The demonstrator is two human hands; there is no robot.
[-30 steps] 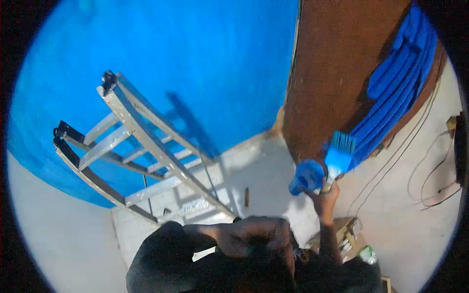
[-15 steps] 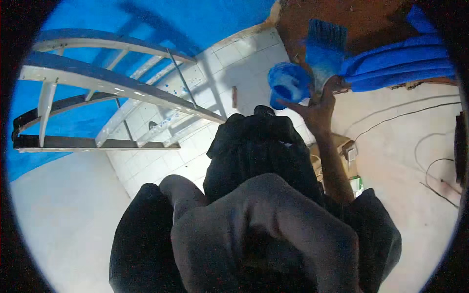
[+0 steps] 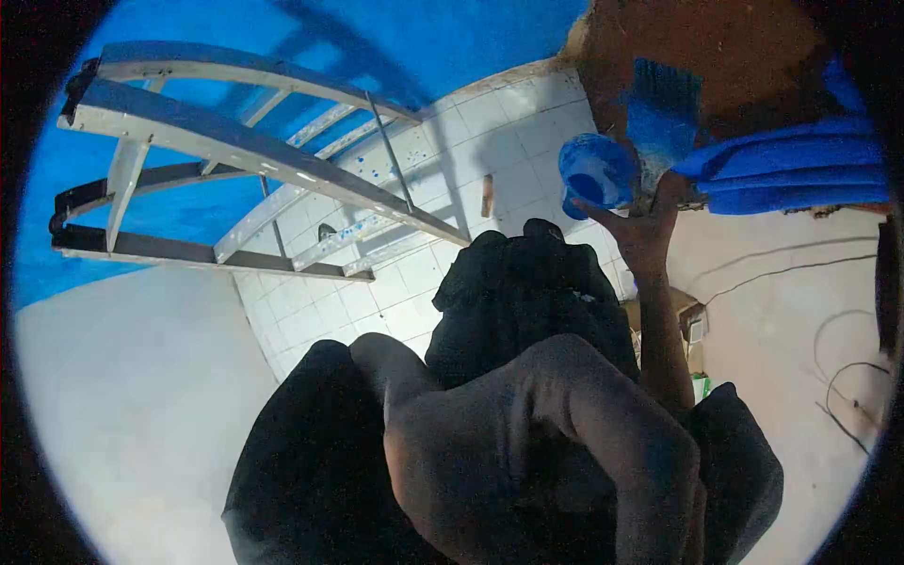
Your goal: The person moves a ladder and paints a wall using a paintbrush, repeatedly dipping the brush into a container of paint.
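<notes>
My right hand (image 3: pixel 645 231) is raised at the upper right, beside a wall edge. Its fingers close around the base of a wide paintbrush (image 3: pixel 664 108), whose blue-coated bristles point away from me. Close on its left is a small blue-smeared paint container (image 3: pixel 598 169), with my thumb reaching to its lower rim. Whether the thumb carries its weight, I cannot tell. A bent arm (image 3: pixel 452 443) crosses the lower middle, very near the camera; my left hand itself does not show.
A paint-spotted metal stepladder (image 3: pixel 282 155) stands at the left by a blue wall (image 3: pixel 490 38). White floor tiles (image 3: pixel 414 282) carry blue drips and a small brown stick (image 3: pixel 487 196). Blue cloth (image 3: pixel 791 169) hangs at the right. Thin cables (image 3: pixel 800 273) run along the pale wall.
The whole view has shifted, so the ladder, container and brush appear farther right. My right hand keeps the same hold on the paintbrush.
</notes>
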